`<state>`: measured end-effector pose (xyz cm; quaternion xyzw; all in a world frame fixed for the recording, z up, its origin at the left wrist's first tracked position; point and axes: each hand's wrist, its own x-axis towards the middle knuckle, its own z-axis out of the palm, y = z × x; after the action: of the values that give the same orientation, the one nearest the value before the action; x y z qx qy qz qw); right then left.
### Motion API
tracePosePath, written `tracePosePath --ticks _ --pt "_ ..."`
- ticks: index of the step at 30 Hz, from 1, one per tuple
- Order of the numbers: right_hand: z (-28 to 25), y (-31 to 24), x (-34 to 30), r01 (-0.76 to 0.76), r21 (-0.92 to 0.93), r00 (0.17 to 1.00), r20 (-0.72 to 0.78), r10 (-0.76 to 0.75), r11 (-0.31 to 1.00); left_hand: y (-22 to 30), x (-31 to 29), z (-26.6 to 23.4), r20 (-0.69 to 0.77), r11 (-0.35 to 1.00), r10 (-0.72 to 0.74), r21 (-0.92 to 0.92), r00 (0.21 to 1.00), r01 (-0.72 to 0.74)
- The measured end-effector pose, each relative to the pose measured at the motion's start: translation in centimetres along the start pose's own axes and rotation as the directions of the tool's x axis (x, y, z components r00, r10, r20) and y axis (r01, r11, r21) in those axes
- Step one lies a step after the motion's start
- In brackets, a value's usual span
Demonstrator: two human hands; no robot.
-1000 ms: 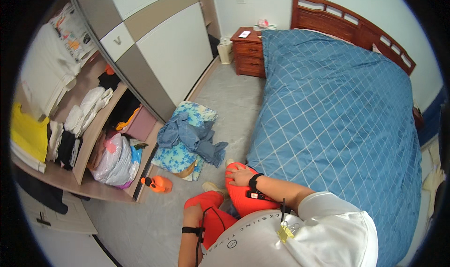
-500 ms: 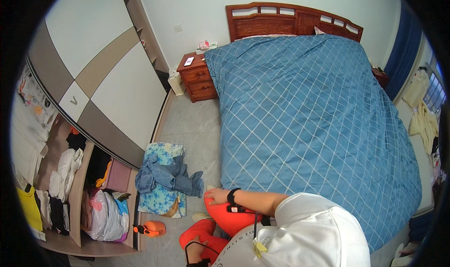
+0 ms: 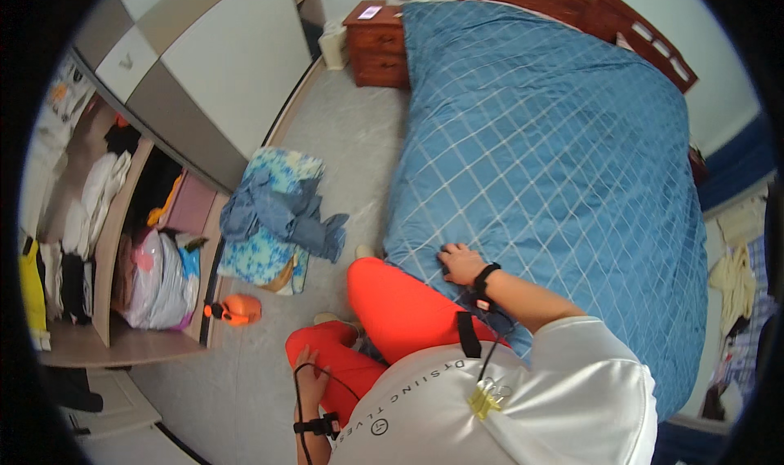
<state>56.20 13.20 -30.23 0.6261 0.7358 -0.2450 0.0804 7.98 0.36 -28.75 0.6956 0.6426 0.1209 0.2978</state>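
Observation:
My left hand (image 3: 309, 373) rests on my left knee, its fingers lying over the red trouser leg (image 3: 327, 351), and grips nothing. On the near left edge of the bed, my right hand (image 3: 463, 264) is pressed palm down with its fingers spread on the blue quilt (image 3: 531, 163), which has a white lattice pattern. Black bands circle both wrists. My other red-clad knee (image 3: 400, 302) is beside the quilt's edge. A yellow binder clip (image 3: 485, 400) hangs on the front of my white shirt (image 3: 563, 391), with a dark cord running to it.
Blue jeans (image 3: 282, 212) lie crumpled on a blue floral folded cloth (image 3: 261, 257) on the floor. An orange object (image 3: 238, 309) stands near the open wardrobe (image 3: 114, 347), which holds clothes and bags. A wooden nightstand (image 3: 380, 53) with a phone (image 3: 370, 13) is beside the bed.
My right hand has moved from my right knee to the quilt. My left hand stays on the left knee. The view has tilted downward.

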Motion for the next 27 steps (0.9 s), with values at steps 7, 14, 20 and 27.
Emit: tracePosePath --ticks 7,14,20,27 --pt "1.3 -1.0 3.9 0.112 -0.189 0.960 0.275 -0.056 0.976 -0.3 2.1 0.5 0.025 0.998 0.043 0.046 0.999 -0.044" --pt "1.7 -1.0 6.1 0.157 -0.304 0.899 0.438 -0.009 0.940 -3.4 7.3 -1.1 0.117 0.998 0.039 0.036 0.992 -0.044" --pt "0.6 -3.6 8.0 -0.008 -0.433 0.753 0.590 0.291 0.901 -5.6 10.2 -2.9 0.308 0.999 0.031 -0.019 0.951 -0.026" --pt "-1.0 -8.1 12.9 -0.114 -0.116 0.663 0.731 0.162 0.987 -5.7 12.5 -5.1 0.630 0.994 0.045 -0.105 0.775 0.027"
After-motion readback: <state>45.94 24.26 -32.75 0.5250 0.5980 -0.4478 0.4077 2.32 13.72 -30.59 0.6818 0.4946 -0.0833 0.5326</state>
